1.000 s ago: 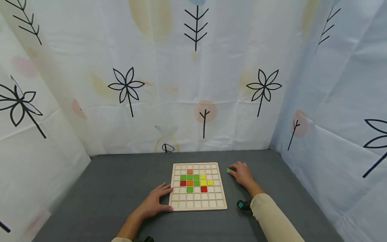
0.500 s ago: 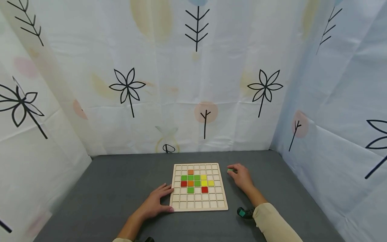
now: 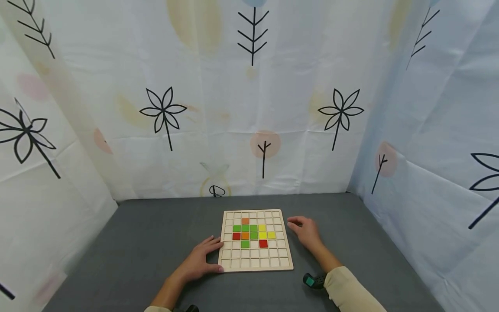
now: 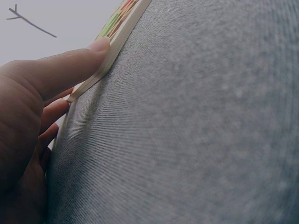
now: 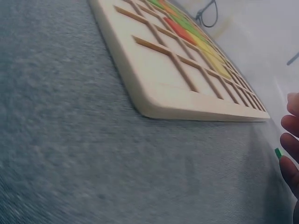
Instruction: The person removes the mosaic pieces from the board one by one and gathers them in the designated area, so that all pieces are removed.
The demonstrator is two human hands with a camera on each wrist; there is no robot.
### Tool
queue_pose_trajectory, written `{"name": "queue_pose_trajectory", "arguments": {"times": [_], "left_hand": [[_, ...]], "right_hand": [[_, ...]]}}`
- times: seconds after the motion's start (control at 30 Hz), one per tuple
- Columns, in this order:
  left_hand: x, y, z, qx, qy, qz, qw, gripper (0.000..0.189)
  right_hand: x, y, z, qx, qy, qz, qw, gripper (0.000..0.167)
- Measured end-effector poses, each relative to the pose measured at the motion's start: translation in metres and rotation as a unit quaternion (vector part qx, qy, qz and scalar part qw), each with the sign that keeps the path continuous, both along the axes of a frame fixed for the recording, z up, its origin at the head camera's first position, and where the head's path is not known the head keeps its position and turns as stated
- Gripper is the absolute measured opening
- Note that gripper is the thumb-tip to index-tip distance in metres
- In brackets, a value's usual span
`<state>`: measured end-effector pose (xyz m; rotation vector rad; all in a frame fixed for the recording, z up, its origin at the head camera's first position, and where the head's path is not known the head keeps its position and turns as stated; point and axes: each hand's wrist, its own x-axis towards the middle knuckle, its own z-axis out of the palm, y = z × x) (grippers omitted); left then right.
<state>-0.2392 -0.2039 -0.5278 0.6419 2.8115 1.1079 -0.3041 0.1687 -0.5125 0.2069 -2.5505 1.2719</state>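
A wooden grid board (image 3: 273,262) lies on the grey table, with green, orange, red and yellow square tiles in several of its cells. My left hand (image 3: 199,259) rests at the board's left edge, fingers spread along the side and thumb (image 4: 99,46) on the rim near the front corner. Just off the board's right edge, my right hand (image 3: 308,233) pinches a small green tile (image 5: 278,153). That tile shows at the thumb's tip in the right wrist view and is hidden by the fingers in the head view.
Grey cloth covers the table (image 3: 156,225). White printed curtains (image 3: 296,164) hang behind it and at both sides. A black wrist device (image 3: 314,281) sits by the right sleeve (image 3: 351,290).
My right hand has moved left, closer to the board, and the green tile seen earlier between its fingers has gone out of sight in the head view. The left hand and the board stay put.
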Motion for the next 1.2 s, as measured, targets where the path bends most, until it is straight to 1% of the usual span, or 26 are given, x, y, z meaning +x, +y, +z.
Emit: {"name": "queue_pose_trajectory", "arguments": {"times": [0.1, 0.17, 0.27, 0.3, 0.33, 0.4, 0.47, 0.5, 0.53, 0.6, 0.7, 0.77, 0.97, 1.2], "left_hand": [[0.000, 0.000, 0.000, 0.003, 0.002, -0.002, 1.0000, 0.081], [0.000, -0.001, 0.000, 0.004, 0.003, -0.004, 1.0000, 0.081], [0.001, -0.001, 0.000, 0.003, 0.001, -0.004, 1.0000, 0.081], [0.000, -0.001, -0.001, 0.002, 0.000, -0.004, 1.0000, 0.080], [0.000, -0.001, -0.001, 0.000, 0.000, -0.004, 1.0000, 0.081], [0.000, -0.001, -0.001, -0.001, -0.001, -0.003, 1.0000, 0.081], [0.000, -0.001, -0.001, -0.002, -0.002, -0.003, 1.0000, 0.081], [0.000, -0.001, -0.001, -0.002, -0.002, -0.002, 1.0000, 0.081], [0.000, 0.000, -0.001, -0.001, -0.002, -0.002, 1.0000, 0.080], [-0.001, 0.000, -0.001, 0.000, -0.002, -0.001, 1.0000, 0.080], [0.000, 0.000, -0.001, -0.001, 0.003, -0.002, 1.0000, 0.080], [0.000, 0.000, 0.000, -0.002, 0.004, -0.002, 1.0000, 0.080], [0.001, 0.001, 0.001, 0.000, 0.000, -0.001, 1.0000, 0.079], [0.001, 0.000, 0.003, 0.001, -0.004, 0.005, 1.0000, 0.078]], "right_hand": [[0.001, -0.004, -0.002, -0.010, -0.007, 0.002, 0.9999, 0.016], [0.003, -0.007, -0.002, -0.020, -0.004, 0.009, 0.9998, 0.017], [0.005, -0.010, -0.003, -0.033, 0.029, 0.037, 0.9983, 0.017], [0.006, -0.011, -0.003, -0.031, 0.052, 0.050, 0.9969, 0.017], [0.008, -0.013, -0.003, -0.030, 0.066, 0.061, 0.9955, 0.018], [0.009, -0.014, -0.004, -0.032, 0.080, 0.083, 0.9928, 0.018], [0.009, -0.017, -0.005, -0.027, 0.073, 0.093, 0.9926, 0.017], [0.009, -0.019, -0.005, -0.024, 0.062, 0.095, 0.9933, 0.016], [0.008, -0.021, -0.006, -0.022, 0.040, 0.092, 0.9947, 0.015], [0.006, -0.023, -0.008, -0.009, 0.017, 0.088, 0.9959, 0.015], [0.003, -0.027, -0.010, 0.010, 0.000, 0.091, 0.9958, 0.016], [0.003, -0.028, -0.010, 0.020, 0.001, 0.100, 0.9948, 0.016], [0.003, -0.032, -0.010, 0.054, 0.022, 0.131, 0.9897, 0.017], [0.001, -0.033, -0.015, 0.090, 0.041, 0.141, 0.9850, 0.014]]}}
